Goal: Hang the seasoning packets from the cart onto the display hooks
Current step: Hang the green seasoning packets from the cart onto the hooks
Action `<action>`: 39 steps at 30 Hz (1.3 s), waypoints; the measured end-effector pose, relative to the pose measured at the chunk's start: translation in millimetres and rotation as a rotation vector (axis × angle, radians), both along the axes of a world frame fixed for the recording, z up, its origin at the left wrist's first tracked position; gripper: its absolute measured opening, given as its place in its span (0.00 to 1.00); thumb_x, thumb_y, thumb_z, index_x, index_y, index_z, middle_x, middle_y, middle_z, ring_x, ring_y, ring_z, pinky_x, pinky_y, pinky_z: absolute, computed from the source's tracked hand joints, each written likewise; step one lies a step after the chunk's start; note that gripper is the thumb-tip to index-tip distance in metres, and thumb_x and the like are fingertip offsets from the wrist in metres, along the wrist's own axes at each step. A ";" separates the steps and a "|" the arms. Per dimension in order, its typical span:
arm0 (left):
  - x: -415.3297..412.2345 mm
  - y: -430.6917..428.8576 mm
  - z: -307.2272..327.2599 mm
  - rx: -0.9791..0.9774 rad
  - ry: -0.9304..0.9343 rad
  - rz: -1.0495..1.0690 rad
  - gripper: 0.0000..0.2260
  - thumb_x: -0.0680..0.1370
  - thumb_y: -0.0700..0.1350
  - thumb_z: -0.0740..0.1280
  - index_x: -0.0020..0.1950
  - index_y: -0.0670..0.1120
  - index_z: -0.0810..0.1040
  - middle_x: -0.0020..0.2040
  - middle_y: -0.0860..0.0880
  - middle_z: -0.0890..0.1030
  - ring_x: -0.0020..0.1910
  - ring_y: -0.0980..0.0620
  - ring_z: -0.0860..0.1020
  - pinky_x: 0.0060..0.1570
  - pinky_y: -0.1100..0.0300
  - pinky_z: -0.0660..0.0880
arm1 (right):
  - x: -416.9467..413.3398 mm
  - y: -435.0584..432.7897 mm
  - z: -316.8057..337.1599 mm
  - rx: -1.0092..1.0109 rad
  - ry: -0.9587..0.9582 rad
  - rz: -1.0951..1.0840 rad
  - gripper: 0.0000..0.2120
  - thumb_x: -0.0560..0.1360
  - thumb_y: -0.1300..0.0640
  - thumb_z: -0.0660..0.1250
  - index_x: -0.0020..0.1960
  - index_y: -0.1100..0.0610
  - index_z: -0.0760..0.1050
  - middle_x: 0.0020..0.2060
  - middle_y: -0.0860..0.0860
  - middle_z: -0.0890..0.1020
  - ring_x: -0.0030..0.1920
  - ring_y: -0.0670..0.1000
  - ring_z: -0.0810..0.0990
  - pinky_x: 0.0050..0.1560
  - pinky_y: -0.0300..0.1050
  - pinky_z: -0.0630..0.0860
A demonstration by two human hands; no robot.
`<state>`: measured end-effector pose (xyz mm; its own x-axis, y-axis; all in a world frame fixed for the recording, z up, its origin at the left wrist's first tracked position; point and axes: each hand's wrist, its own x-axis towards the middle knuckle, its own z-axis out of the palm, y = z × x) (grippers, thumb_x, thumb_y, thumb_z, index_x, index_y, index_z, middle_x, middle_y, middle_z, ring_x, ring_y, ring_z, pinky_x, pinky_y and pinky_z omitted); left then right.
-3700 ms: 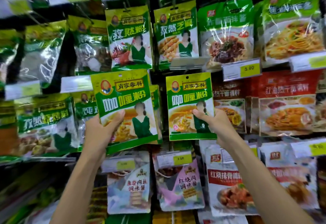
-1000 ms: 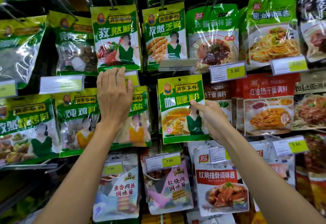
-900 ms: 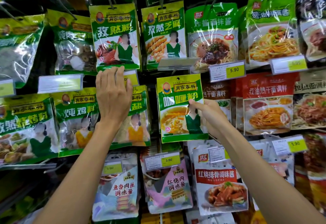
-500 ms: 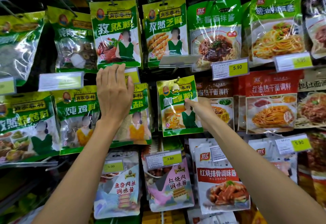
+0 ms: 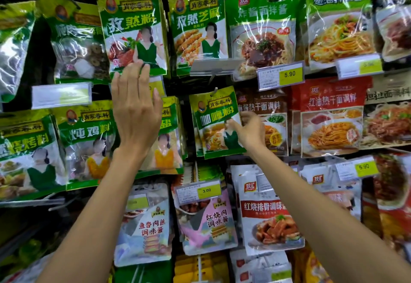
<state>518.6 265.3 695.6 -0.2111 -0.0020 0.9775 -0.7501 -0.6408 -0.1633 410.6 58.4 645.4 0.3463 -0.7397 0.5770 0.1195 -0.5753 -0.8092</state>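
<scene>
Display rack [image 5: 42,60], hung edge to edge with packets. Cumin packet [image 5: 133,29] in the upper row, left of centre. Green curry packet [image 5: 213,122] at rack centre, slightly tilted. Left hand [image 5: 136,113] raised flat, fingers straight, tips touching the cumin packet's lower edge; it holds nothing. Right hand [image 5: 251,131] pinches the curry packet's right edge. Hook [image 5: 214,92] tip shows at that packet's top edge.

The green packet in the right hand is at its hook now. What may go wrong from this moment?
1. The right hand pinches the curry packet only at its right edge, and the packet hangs tilted near the tip of the hook. If it is released now, it may slide off.
2. The left hand lies open over the neighbouring packets, reaching the cumin packet. A push could swing or unhook them.
</scene>
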 end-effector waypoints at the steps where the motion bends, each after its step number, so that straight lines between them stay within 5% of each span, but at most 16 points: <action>1: -8.2 -3.5 -4.4 -0.004 -0.030 -0.030 0.16 0.81 0.41 0.58 0.67 0.36 0.71 0.66 0.38 0.74 0.66 0.42 0.68 0.71 0.49 0.59 | -9.9 0.0 -3.1 -0.017 -0.015 -0.018 0.16 0.76 0.59 0.70 0.62 0.63 0.74 0.54 0.55 0.80 0.51 0.50 0.77 0.48 0.39 0.72; 8: -93.0 -69.5 -104.3 0.180 0.092 -0.470 0.12 0.80 0.38 0.58 0.58 0.35 0.77 0.54 0.37 0.79 0.57 0.43 0.72 0.60 0.46 0.70 | -122.3 -1.5 -66.2 -0.114 -0.016 -0.085 0.08 0.80 0.58 0.63 0.56 0.59 0.78 0.47 0.50 0.81 0.46 0.45 0.78 0.45 0.29 0.74; 12: -160.4 -121.2 -190.8 0.382 0.512 -0.787 0.13 0.81 0.41 0.57 0.53 0.36 0.78 0.48 0.39 0.80 0.50 0.44 0.76 0.52 0.50 0.72 | -210.2 -1.5 -143.3 0.016 0.045 -0.161 0.11 0.81 0.55 0.62 0.51 0.59 0.81 0.45 0.52 0.83 0.46 0.49 0.81 0.48 0.42 0.77; 15: -216.9 -153.2 -260.8 0.536 0.872 -1.006 0.11 0.82 0.45 0.56 0.51 0.42 0.77 0.41 0.49 0.78 0.41 0.49 0.75 0.42 0.55 0.70 | -278.4 -1.6 -211.3 0.156 0.102 -0.280 0.10 0.80 0.56 0.63 0.46 0.58 0.81 0.39 0.49 0.84 0.42 0.50 0.82 0.44 0.41 0.77; 17: -256.1 -170.1 -304.3 0.610 1.020 -1.103 0.09 0.83 0.44 0.57 0.47 0.46 0.76 0.33 0.57 0.71 0.32 0.56 0.70 0.34 0.61 0.64 | -323.3 0.9 -260.4 0.297 0.161 -0.389 0.10 0.80 0.58 0.63 0.43 0.56 0.80 0.36 0.48 0.83 0.41 0.51 0.82 0.45 0.40 0.77; 20: -315.3 -190.7 -364.9 0.804 1.154 -1.179 0.09 0.82 0.42 0.58 0.46 0.49 0.75 0.33 0.55 0.74 0.30 0.61 0.71 0.36 0.69 0.67 | -388.0 16.1 -332.0 0.505 0.240 -0.554 0.11 0.80 0.56 0.62 0.43 0.55 0.80 0.37 0.49 0.84 0.42 0.52 0.83 0.48 0.52 0.78; 27: -426.2 -216.1 -499.8 1.454 1.303 -1.186 0.14 0.83 0.45 0.57 0.49 0.38 0.78 0.38 0.36 0.80 0.33 0.43 0.75 0.35 0.50 0.69 | -498.2 64.9 -469.0 0.870 0.401 -0.953 0.12 0.80 0.58 0.62 0.44 0.63 0.80 0.39 0.59 0.83 0.41 0.57 0.80 0.43 0.52 0.74; 32: -471.8 -211.2 -590.5 1.841 1.272 -1.033 0.10 0.83 0.43 0.57 0.48 0.40 0.75 0.34 0.41 0.73 0.32 0.46 0.72 0.29 0.61 0.60 | -535.0 91.1 -554.3 1.139 0.447 -1.121 0.15 0.80 0.58 0.61 0.35 0.60 0.72 0.28 0.57 0.74 0.31 0.57 0.73 0.32 0.47 0.62; 35: -482.0 -210.5 -641.5 1.998 1.295 -0.897 0.09 0.83 0.42 0.57 0.51 0.40 0.74 0.43 0.38 0.75 0.44 0.40 0.75 0.35 0.53 0.64 | -543.4 98.3 -597.0 1.285 0.431 -1.175 0.12 0.80 0.59 0.61 0.41 0.63 0.76 0.34 0.59 0.78 0.37 0.58 0.77 0.36 0.48 0.67; 39: -487.5 -216.3 -686.4 2.117 1.284 -0.874 0.05 0.82 0.39 0.57 0.52 0.43 0.72 0.44 0.37 0.77 0.41 0.46 0.75 0.36 0.58 0.65 | -537.6 106.8 -648.0 1.424 0.422 -1.249 0.11 0.80 0.59 0.61 0.47 0.67 0.76 0.38 0.58 0.78 0.40 0.59 0.78 0.36 0.46 0.64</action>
<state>31.0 49.1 9.2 -0.3299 -0.8062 -0.4911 -0.7944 -0.0439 0.6057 -127.0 165.2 -2.6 -0.7300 -0.4176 -0.5411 -0.0697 0.8330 -0.5488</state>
